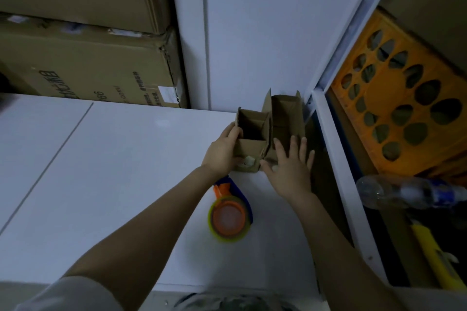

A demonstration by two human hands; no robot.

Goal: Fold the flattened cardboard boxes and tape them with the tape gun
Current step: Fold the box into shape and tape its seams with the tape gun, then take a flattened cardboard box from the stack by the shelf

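Two small brown cardboard boxes stand open-topped at the back right of the white table (113,171). My left hand (222,150) grips the left box (252,139) by its near left side. My right hand (290,169) lies with straight, spread fingers against the near side of the right box (286,116). The tape gun (231,217), blue and orange with a yellow-green roll, lies on the table just below both hands, untouched.
Large cardboard cartons (83,58) are stacked behind the table at the left. A white wall panel (265,33) rises behind the boxes. To the right, beyond the table's edge, sit an orange plastic crate (404,108), a plastic bottle (404,192) and a yellow tool (434,257).
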